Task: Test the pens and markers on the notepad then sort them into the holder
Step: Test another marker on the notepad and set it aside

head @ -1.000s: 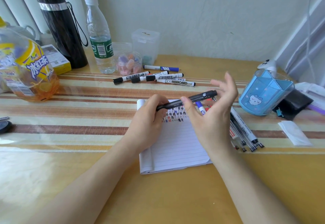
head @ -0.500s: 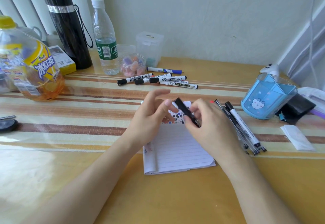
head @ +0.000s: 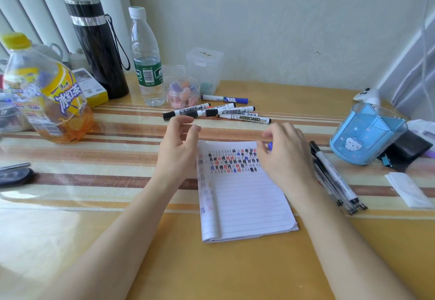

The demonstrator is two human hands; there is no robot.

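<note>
Testing stage: lined white notepad [head: 244,200], frame centre, striped surface [head: 113,158]. Left hand [head: 179,146] fingers relaxed, empty; right hand [head: 286,158] fingers curled, grip unclear. Scribble lightly before filing into blue plastic holder [head: 367,139], right.

Soft daylight is pouring in from the left, near the blinds [head: 28,0], and is bleaching the near-left corner of the table [head: 42,252] into pale glare. The clear cover [head: 106,158] is throwing a sheen across the stripes. The tea bottle [head: 44,92] is smearing with blur, while the notepad [head: 247,205] is showing crisp. The wide lens is bowing the edges, and shadows are lying faint.
</note>
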